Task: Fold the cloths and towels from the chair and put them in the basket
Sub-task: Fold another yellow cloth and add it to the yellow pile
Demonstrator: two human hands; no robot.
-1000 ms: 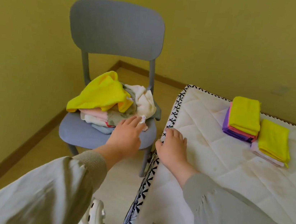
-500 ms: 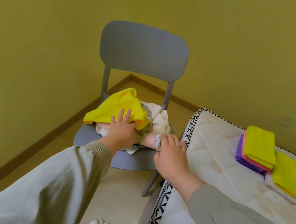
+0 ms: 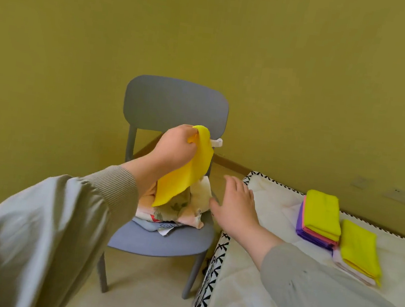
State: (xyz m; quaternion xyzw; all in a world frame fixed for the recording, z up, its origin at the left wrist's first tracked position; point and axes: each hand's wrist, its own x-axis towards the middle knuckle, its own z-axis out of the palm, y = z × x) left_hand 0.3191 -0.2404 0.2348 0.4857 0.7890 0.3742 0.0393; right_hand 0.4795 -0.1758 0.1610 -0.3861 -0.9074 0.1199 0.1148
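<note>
1. A yellow cloth (image 3: 185, 174) is pinched at its top by the curled fingers of the left hand (image 3: 175, 147) and hangs over the pile (image 3: 178, 212) on the chair (image 3: 177, 103).
2. The right hand (image 3: 237, 207) is held with fingers spread and loose, gripping nothing, between the pile and the mattress (image 3: 255, 289) corner.
3. The grey chair is set on a pale floor (image 3: 142, 287) against olive-yellow walls (image 3: 79, 60) edged with brown skirting (image 3: 231, 163).
4. The white quilted mattress is trimmed in black and white and faintly stained. A tall stack (image 3: 320, 218) and a low stack (image 3: 360, 248), both topped in yellow, are laid side by side on it.
5. Sockets (image 3: 400, 196) are seen on the wall above the stacks.
</note>
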